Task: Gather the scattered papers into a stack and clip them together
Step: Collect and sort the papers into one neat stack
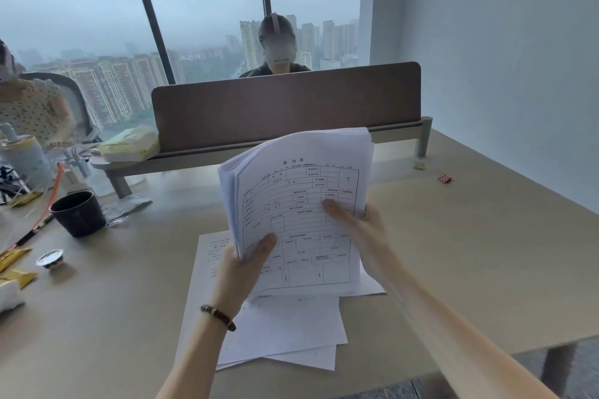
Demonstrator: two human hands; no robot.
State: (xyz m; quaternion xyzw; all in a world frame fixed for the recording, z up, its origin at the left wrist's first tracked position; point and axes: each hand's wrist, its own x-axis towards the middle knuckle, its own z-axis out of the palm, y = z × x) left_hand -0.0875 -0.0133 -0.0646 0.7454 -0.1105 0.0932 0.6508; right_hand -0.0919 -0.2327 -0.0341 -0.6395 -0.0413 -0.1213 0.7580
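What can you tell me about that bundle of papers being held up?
The stack of papers is a thick sheaf of white sheets, the top one printed with a ruled form. It is raised off the table, tilted toward the camera, edges fanned unevenly. The left hand pinches its lower left corner; the right hand grips its right edge.
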